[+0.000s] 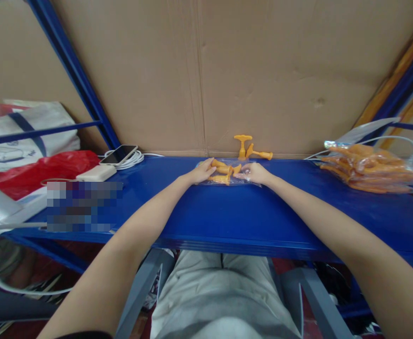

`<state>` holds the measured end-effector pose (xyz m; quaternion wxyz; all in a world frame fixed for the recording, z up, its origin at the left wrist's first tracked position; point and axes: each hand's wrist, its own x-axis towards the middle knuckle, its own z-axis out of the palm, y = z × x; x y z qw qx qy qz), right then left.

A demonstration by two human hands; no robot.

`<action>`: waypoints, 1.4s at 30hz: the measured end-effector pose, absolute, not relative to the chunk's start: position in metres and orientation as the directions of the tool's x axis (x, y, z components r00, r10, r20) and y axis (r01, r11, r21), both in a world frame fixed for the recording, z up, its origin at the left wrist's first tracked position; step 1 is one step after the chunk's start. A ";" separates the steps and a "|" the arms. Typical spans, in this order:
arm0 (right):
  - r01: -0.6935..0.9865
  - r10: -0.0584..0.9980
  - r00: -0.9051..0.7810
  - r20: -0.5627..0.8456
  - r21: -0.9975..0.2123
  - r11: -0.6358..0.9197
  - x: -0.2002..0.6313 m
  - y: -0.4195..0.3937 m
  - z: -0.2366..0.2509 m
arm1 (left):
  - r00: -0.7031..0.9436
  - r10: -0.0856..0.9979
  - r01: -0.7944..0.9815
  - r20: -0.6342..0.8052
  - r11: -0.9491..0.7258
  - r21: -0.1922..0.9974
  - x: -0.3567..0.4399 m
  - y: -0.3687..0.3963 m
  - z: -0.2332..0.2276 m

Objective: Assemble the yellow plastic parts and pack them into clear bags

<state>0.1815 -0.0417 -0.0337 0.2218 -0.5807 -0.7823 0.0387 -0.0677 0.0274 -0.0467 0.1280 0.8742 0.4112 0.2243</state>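
Note:
A clear plastic bag with several orange plastic T-handled pieces lies flat on the blue shelf, between my hands. My left hand is closed on the bag's left side, with its fingertips beside the orange pieces. At the right side, the bent fingers of my right hand pinch the film; some fingertips are hidden. Just behind the bag, one orange T-handled piece stands upright, its crossbar on top. Another orange piece rests tilted beside it.
A big clear bag of orange parts sits on the right of the blue shelf. To the left are a phone, a coiled white cable, a white power bank and a red bag. Cardboard backs the shelf.

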 end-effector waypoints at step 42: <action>0.436 0.934 -0.169 0.313 -0.827 0.356 0.154 -0.041 -0.044 | 0.592 0.771 0.736 0.236 -0.636 0.233 -0.056 0.007 -0.037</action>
